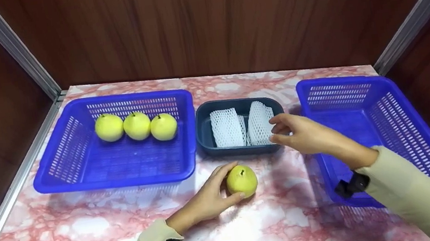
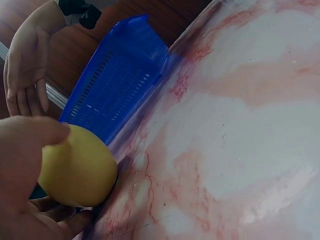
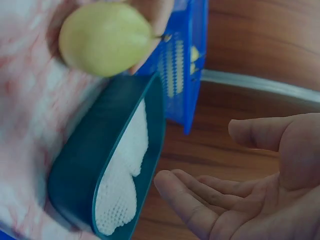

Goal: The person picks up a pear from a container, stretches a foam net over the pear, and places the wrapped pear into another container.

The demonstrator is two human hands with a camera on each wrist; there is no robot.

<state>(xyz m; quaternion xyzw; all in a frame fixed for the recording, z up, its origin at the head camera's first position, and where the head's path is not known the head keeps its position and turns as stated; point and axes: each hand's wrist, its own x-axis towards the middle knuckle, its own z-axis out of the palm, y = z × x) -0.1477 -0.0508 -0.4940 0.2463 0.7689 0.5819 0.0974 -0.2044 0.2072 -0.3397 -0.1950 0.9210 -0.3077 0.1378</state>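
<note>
On the marbled table a yellow-green pear (image 1: 242, 181) stands with its stem up, gripped by my left hand (image 1: 210, 194) with thumb and fingers round its side. The left wrist view shows the thumb across the same pear (image 2: 80, 167). My right hand (image 1: 300, 133) is at the right end of a dark teal box (image 1: 240, 149), thumb and fingers apart with nothing between them. White foam net sleeves (image 1: 227, 129) lie in that box. From the right wrist view, the right hand (image 3: 240, 185) appears beside the box, apart from the sleeves (image 3: 117, 200).
At left, a blue basket (image 1: 123, 183) holds three pears (image 1: 137, 126) in a row along its back. A second blue basket (image 1: 350, 126) stands at right, partly beneath my right forearm. Brown wood-grain panels (image 1: 201, 25) enclose the back and sides.
</note>
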